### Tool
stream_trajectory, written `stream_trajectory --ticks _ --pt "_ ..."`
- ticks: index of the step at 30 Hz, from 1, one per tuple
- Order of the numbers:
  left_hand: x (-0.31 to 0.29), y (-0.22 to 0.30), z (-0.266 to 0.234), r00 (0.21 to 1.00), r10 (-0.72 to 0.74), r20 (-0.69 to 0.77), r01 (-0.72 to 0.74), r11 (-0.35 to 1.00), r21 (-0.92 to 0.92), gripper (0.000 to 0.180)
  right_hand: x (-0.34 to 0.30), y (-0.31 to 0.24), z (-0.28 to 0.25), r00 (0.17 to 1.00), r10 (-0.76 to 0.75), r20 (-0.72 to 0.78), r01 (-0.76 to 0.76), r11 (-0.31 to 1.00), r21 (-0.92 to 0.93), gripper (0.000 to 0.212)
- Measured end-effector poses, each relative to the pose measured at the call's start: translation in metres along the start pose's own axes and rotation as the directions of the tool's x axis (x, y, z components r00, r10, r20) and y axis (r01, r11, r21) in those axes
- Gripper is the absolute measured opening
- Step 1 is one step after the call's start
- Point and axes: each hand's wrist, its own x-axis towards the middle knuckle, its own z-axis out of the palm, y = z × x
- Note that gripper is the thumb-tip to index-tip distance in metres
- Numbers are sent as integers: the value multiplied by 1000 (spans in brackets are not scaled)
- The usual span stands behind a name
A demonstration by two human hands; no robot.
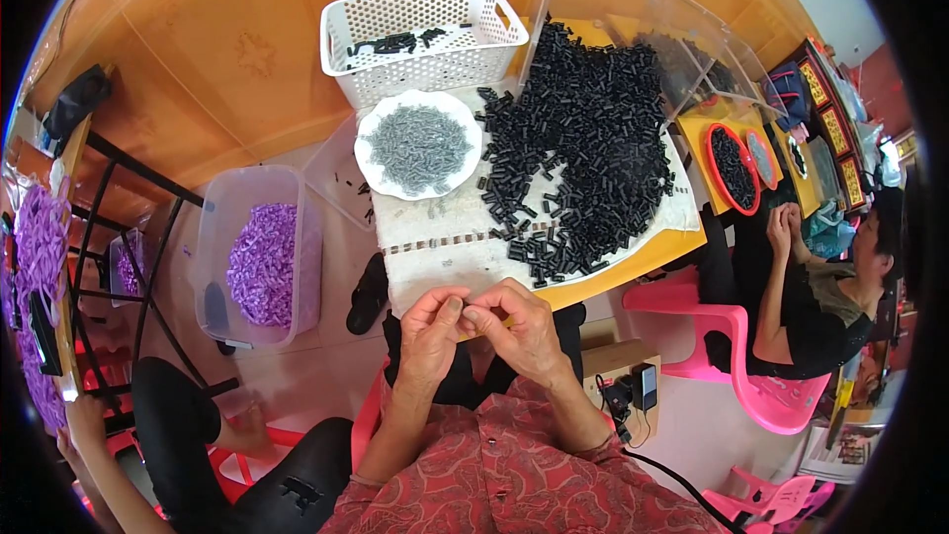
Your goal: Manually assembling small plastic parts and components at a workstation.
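Observation:
My left hand (433,332) and my right hand (518,330) meet at the near edge of the table, thumbs and forefingers pinched together. Whatever small piece lies between the fingertips is mostly covered; only a dark speck shows. Just beyond them is the white cloth (425,262) that covers part of the yellow table. A big heap of short black tubes (603,129) spreads over the right half. To its left, a white scalloped plate (368,166) bears many small clear-grey pieces (419,148).
Behind the plate stands a white perforated basket (425,74) with some black tubes inside. A clear bin (213,277) of purple pieces sits on the floor at left. One person (835,307) works at the right beside a red bowl (732,170); another person's leg (178,415) shows at left.

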Motion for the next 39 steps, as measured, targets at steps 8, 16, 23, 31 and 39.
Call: stream_trajectory --ticks 8,16,23,31,39 --pt "1 0 9 998 -63 -15 61 992 -110 22 3 9 2 964 -244 -104 217 951 -219 8" --pt "10 -5 10 997 -47 -65 44 998 -41 20 7 14 -2 949 -288 -126 236 917 -321 9" --pt "12 -2 10 995 -90 -52 84 989 -118 20 22 27 -29 936 -320 -147 222 860 -460 8" --pt "13 -2 5 991 -122 -47 115 985 -132 20 42 45 -69 901 -242 -361 -194 520 -832 22" --pt "14 -1 4 992 -120 -51 112 985 -130 20 48 60 -73 897 -233 -375 -204 534 -821 27"
